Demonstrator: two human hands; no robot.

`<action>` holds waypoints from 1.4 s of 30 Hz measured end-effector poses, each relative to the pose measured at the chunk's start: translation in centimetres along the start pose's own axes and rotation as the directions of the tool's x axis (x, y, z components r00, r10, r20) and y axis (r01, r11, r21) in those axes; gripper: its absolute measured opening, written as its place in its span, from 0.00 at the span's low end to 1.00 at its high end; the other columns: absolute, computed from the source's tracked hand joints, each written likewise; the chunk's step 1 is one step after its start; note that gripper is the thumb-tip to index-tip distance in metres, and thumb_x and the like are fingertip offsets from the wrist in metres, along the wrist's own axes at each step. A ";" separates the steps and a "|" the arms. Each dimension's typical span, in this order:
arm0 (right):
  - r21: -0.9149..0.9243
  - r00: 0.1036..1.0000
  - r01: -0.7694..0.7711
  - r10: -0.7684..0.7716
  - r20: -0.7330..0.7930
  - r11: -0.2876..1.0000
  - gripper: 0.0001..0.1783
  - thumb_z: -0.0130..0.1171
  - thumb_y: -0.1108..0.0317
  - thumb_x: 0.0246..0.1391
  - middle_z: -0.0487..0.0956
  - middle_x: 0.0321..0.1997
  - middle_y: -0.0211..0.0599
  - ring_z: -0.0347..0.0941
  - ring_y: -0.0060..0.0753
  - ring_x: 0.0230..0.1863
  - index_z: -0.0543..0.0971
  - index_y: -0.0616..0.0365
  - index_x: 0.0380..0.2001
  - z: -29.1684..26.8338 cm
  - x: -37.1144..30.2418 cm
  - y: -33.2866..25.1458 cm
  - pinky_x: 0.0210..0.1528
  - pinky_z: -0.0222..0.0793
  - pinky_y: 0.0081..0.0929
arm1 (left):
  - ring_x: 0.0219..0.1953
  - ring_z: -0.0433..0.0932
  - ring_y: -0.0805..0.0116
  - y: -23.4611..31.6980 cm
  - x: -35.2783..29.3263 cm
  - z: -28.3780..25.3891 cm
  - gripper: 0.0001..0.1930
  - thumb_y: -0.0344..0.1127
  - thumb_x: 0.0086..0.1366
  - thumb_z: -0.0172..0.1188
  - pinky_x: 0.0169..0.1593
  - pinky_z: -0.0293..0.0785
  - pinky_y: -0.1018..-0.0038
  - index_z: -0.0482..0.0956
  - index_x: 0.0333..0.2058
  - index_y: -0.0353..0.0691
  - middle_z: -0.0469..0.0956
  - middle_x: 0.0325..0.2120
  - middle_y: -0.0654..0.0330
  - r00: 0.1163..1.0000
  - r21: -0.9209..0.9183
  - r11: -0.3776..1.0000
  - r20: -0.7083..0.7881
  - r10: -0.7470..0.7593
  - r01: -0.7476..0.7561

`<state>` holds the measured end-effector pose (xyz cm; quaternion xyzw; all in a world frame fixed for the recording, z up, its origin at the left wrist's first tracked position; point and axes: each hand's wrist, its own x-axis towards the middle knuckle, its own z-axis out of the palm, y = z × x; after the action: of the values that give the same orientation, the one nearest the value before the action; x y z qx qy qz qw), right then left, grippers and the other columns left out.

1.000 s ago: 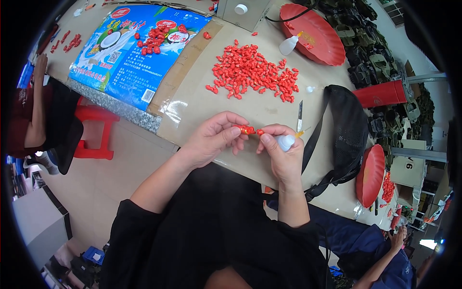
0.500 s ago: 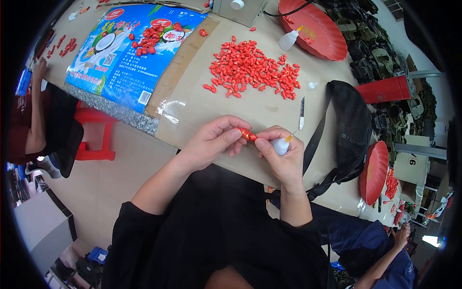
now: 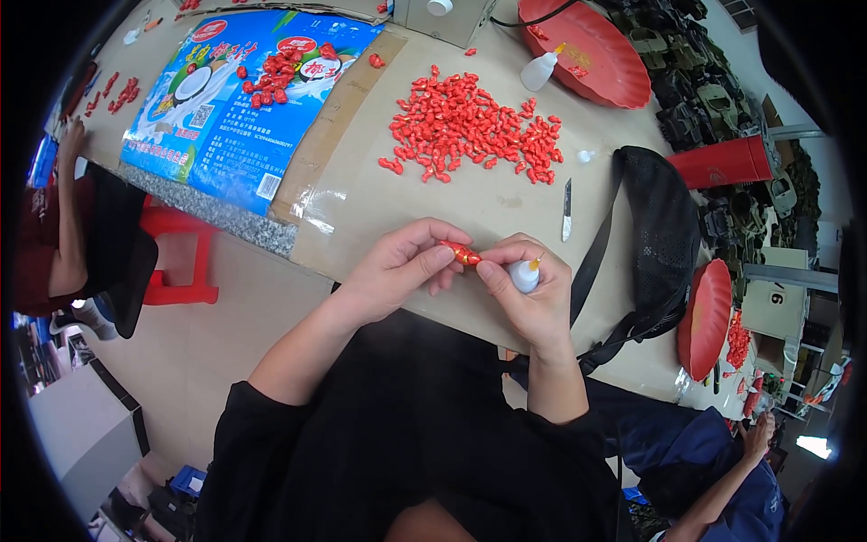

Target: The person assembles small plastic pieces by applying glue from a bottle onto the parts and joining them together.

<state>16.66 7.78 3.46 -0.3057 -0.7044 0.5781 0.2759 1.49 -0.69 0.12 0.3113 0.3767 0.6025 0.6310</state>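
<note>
Close to the table's near edge, my left hand (image 3: 393, 271) pinches one end of a small red-and-gold bead-like piece (image 3: 463, 255) between thumb and fingers. The thumb and index finger of my right hand (image 3: 537, 307) grip its other end. Tucked among the right hand's fingers is a white squeeze bottle (image 3: 524, 276) with a yellowish tip pointing up and away. Beyond both hands lies a loose pile of small red knobbly pieces (image 3: 461, 126) with gold flecks. A craft knife blade (image 3: 567, 210) rests to the right of the pile.
A second squeeze bottle (image 3: 539, 70) stands beside a red scalloped tray (image 3: 623, 77). Blue printed cardboard (image 3: 226, 154) at left carries more red pieces (image 3: 275, 77). A black mesh bag (image 3: 652, 253) with straps lies right of my hands. Other people sit at both sides.
Both hands keep the red-and-gold piece in nearly the same place. The squeeze bottle has tilted slightly in my right hand. The whole view has shifted a little.
</note>
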 end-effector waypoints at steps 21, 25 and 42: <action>-0.075 0.996 0.072 -0.067 0.058 0.995 0.05 0.55 0.82 0.37 0.71 0.24 0.33 0.66 0.20 0.26 0.74 0.63 0.22 0.0 0.1 -0.3 0.29 0.60 0.15 | 0.27 0.68 0.82 0.4 -0.3 0.7 0.11 0.30 0.58 0.50 0.30 0.65 0.85 0.68 0.40 0.36 0.71 0.26 0.66 0.997 0.138 0.988 -0.052 -0.058 0.065; -0.051 0.998 0.060 -0.058 0.036 0.997 0.04 0.55 0.82 0.38 0.71 0.25 0.33 0.66 0.19 0.27 0.73 0.64 0.22 0.4 0.3 0.3 0.29 0.60 0.15 | 0.24 0.68 0.81 0.2 0.0 0.7 0.10 0.27 0.58 0.49 0.26 0.66 0.85 0.68 0.39 0.34 0.71 0.26 0.63 0.995 0.113 0.992 -0.089 -0.041 0.051; 0.050 0.998 -0.003 0.000 0.059 0.999 0.04 0.53 0.82 0.39 0.71 0.27 0.32 0.65 0.18 0.28 0.72 0.64 0.23 0.4 0.5 1.0 0.31 0.60 0.14 | 0.25 0.68 0.82 0.5 0.3 0.8 0.10 0.29 0.58 0.49 0.27 0.65 0.85 0.69 0.39 0.34 0.71 0.25 0.65 0.991 0.139 0.986 -0.105 -0.081 0.095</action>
<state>16.10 8.04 2.40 -0.2818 -0.6975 0.6045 0.2621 1.92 -0.34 0.99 0.3089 0.4634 0.5600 0.6134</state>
